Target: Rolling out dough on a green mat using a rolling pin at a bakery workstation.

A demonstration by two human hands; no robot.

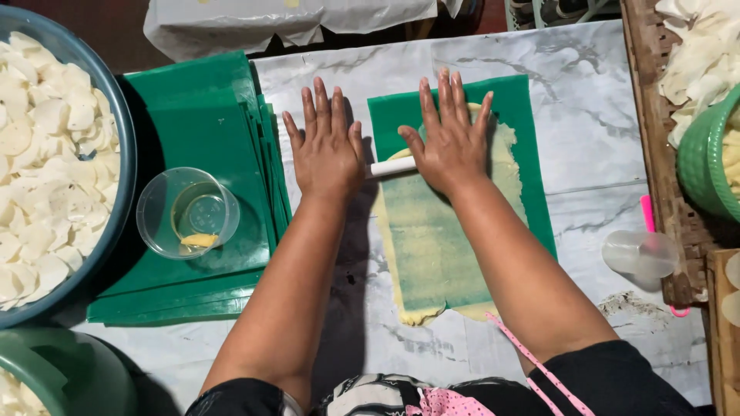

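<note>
Marble table (586,139) bears basin (123,162) of white slices (46,169), clear cup (187,212).

Glossy green plastic sheet (432,254) covers matt yellow dough (505,150) on smooth marble-patterned tabletop (593,146).

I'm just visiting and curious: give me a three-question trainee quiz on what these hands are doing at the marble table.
1. True or false: both hands press flat on a thin white rolling rod.
2. What covers the pale yellow dough sheet? A) green plastic sheet B) cloth C) paper
3. Which thing sits on the stack of green plastic sheets?

Key
1. True: left hand and right hand lie flat, fingers spread.
2. A: the green plastic sheet.
3. A clear plastic cup.
</note>
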